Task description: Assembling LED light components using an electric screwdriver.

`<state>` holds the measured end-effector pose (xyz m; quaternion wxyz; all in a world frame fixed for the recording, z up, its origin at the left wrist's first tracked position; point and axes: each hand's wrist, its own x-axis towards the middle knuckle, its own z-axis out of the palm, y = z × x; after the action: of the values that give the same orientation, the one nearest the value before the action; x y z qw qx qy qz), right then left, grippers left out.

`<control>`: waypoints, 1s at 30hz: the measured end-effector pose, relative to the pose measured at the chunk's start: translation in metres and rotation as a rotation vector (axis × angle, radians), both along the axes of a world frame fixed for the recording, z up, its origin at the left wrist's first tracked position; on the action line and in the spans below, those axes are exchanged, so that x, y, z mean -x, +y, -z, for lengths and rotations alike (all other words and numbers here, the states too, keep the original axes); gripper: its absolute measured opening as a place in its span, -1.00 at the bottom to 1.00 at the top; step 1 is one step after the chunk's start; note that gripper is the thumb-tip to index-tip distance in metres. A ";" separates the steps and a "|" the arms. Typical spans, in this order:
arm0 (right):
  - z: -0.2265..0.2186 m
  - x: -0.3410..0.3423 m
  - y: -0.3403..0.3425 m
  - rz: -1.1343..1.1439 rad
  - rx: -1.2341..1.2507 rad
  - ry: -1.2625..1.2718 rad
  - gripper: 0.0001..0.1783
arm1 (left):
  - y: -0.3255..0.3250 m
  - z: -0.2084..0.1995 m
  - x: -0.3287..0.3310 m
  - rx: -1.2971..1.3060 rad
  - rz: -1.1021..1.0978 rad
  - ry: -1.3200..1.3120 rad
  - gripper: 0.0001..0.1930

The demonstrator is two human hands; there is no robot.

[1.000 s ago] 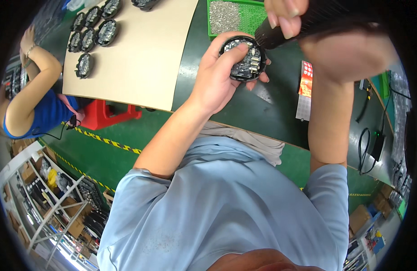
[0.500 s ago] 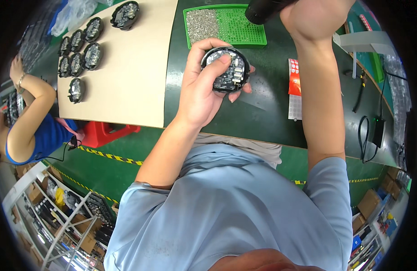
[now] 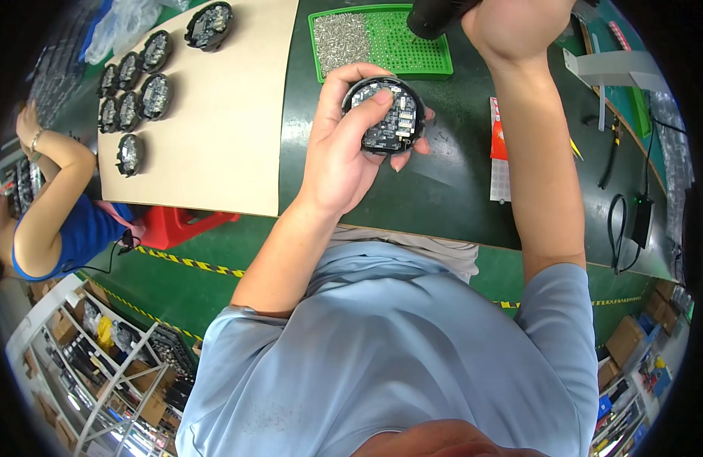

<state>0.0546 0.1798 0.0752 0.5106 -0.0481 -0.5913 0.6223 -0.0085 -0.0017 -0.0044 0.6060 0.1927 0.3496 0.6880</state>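
My left hand [image 3: 342,145] grips a round black housing [image 3: 408,145] with an exposed circuit board [image 3: 393,122]. Its thumb presses on the board's face, and the other fingers wrap behind the rim. At the upper right, my right hand [image 3: 519,30] is closed around a black electric screwdriver [image 3: 431,17], most of which is cut off by the picture's top edge. The screwdriver's nose hangs over the right part of a green perforated tray [image 3: 412,75]. Small silver screws [image 3: 342,42] are heaped in that tray's left part. The screwdriver's tip cannot be made out.
Several similar round board assemblies [image 3: 155,97] stand on a beige sheet [image 3: 214,145] at the left. Red and white sticker sheets [image 3: 500,167] lie beside my right forearm. A cable with a black adapter [image 3: 639,221] is at the far right. Another person [image 3: 58,167] sits at the left.
The screwdriver and my right hand have shifted slightly left over the tray. The round housing stays in my left hand, nearly unmoved. Yellow tips now show beside my right forearm.
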 end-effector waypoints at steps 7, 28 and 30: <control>-0.017 -0.006 -0.023 -0.033 0.281 0.035 0.07 | -0.001 0.003 0.000 -0.010 -0.001 -0.001 -0.74; -0.020 -0.018 -0.074 -0.420 0.150 0.056 0.02 | 0.001 0.004 0.001 -0.047 -0.040 -0.042 -0.65; -0.015 -0.017 -0.072 -0.440 0.148 0.043 0.02 | 0.001 0.005 0.000 -0.053 -0.040 -0.040 -0.65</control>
<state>0.0713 0.1076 0.0902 0.3700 0.0580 -0.5294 0.7612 -0.0087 -0.0011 -0.0094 0.5935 0.1879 0.3229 0.7129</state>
